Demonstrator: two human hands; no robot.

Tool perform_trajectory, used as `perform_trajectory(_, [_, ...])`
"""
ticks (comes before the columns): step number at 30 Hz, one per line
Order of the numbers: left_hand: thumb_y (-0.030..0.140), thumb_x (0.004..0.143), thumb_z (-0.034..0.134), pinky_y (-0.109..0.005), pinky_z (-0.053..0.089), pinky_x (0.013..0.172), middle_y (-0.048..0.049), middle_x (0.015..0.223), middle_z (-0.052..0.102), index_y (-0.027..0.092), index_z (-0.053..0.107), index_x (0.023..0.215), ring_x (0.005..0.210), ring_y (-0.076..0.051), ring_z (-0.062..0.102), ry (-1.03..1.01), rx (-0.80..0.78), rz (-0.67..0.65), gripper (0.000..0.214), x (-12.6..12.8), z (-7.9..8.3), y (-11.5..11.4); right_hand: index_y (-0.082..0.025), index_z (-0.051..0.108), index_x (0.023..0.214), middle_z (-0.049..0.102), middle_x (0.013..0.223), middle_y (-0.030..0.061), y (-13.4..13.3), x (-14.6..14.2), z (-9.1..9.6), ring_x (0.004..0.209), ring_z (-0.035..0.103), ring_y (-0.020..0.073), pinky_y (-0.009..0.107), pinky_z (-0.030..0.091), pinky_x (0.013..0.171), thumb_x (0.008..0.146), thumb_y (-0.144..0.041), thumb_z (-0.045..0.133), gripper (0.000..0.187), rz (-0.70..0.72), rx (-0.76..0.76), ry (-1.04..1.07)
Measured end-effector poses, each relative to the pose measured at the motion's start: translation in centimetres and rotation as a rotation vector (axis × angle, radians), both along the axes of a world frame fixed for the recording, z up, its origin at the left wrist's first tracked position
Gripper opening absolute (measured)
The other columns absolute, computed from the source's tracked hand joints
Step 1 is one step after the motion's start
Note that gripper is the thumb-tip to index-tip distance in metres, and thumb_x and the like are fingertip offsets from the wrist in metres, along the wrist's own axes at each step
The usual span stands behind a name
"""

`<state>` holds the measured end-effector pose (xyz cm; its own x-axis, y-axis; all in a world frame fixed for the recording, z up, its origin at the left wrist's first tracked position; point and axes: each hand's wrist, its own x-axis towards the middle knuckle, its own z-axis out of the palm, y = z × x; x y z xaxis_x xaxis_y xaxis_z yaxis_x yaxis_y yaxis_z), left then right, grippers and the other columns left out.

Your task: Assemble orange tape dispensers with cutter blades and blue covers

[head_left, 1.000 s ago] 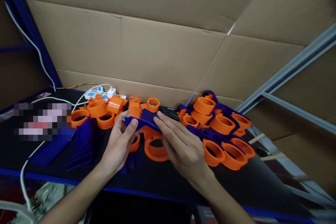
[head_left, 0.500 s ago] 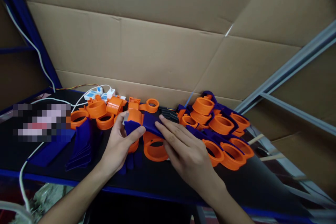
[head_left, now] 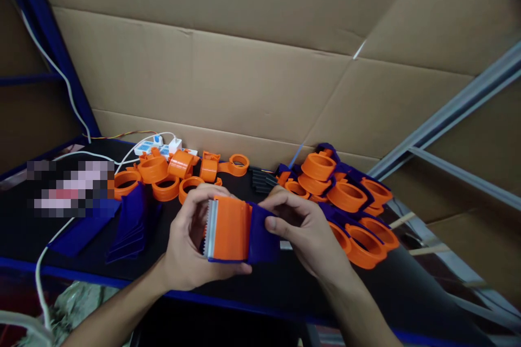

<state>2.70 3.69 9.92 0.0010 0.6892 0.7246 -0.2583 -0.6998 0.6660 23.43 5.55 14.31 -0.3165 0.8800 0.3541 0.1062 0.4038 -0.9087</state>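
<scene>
An orange tape dispenser (head_left: 231, 230) is held up over the table, its serrated metal blade (head_left: 211, 227) on the left side. My left hand (head_left: 183, 236) wraps round it from the left, with fingers behind and along its lower edge. Joined to its right side is a dark blue plastic flap (head_left: 261, 236). Between thumb and fingers my right hand (head_left: 309, 227) pinches this flap at its upper right. The dispenser's ring is mostly hidden behind its front.
Orange dispenser bodies (head_left: 166, 188) stand at back left, beside a stack of blue plastic pieces (head_left: 128, 227). Dispensers with blue parts (head_left: 345, 195) are piled at right. Black pieces (head_left: 262, 179) lie between. A white power strip (head_left: 148, 146) with cables sits by the cardboard wall (head_left: 244, 81).
The dispenser has turned so its blade and orange front face me, and it has come lower and nearer. My right hand has gone from flat fingers on the flap to a pinch.
</scene>
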Motion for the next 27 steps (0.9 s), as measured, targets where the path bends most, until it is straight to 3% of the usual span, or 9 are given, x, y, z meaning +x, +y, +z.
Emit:
perform_trajectory(5, [0.01,0.051,0.095,-0.052,0.052,0.101,-0.0075,0.114,0.061,0.028,0.06,0.124,0.107,-0.032,0.065,0.077,0.041,-0.093,0.083,-0.6,-0.2,0.3,-0.02,0.073,0.079,0.063,0.078,0.0009,0.2,0.3,-0.3,0.068,0.059,0.0131,0.022,0.049,0.057,0.072,-0.044,0.088,0.029,-0.014,-0.029,0.029])
perform_trajectory(8, [0.008,0.049,0.095,-0.054,0.052,0.1,-0.0083,0.115,0.062,0.028,0.061,0.126,0.107,-0.034,0.065,0.111,0.05,-0.096,0.087,-1.0,-0.1,0.3,-0.021,0.076,0.084,0.065,0.081,0.0021,-0.1,0.2,0.0,0.07,0.06,0.0138,0.023,0.05,0.057,0.075,-0.042,0.086,0.025,0.0,-0.009,0.034])
perform_trajectory(15, [0.006,0.043,0.095,-0.054,0.051,0.099,-0.01,0.113,0.071,0.026,0.066,0.125,0.107,-0.036,0.066,0.121,0.115,0.09,0.09,-1.1,0.3,0.0,-0.027,0.079,0.098,0.072,0.097,0.0052,-1.1,0.1,0.9,0.091,0.067,0.0207,0.033,0.055,0.079,0.088,-0.029,0.074,0.011,-0.105,0.249,-0.148])
perform_trajectory(18, [0.006,0.045,0.095,-0.051,0.05,0.1,-0.0084,0.113,0.07,0.027,0.064,0.127,0.107,-0.033,0.065,0.136,0.129,0.139,0.09,-1.1,0.3,0.1,-0.025,0.076,0.095,0.071,0.096,0.0043,-1.3,0.3,0.8,0.092,0.066,0.0204,0.033,0.053,0.083,0.088,-0.029,0.074,0.008,-0.119,0.238,-0.112])
perform_trajectory(27, [0.008,0.045,0.096,-0.058,0.052,0.1,-0.0111,0.117,0.069,0.029,0.062,0.131,0.11,-0.037,0.065,0.165,0.153,-0.046,0.095,-0.9,-0.6,0.7,-0.022,0.072,0.089,0.068,0.089,0.0036,-0.9,0.2,0.6,0.082,0.063,0.018,0.027,0.052,0.073,0.089,-0.039,0.073,0.017,-0.021,0.123,-0.091])
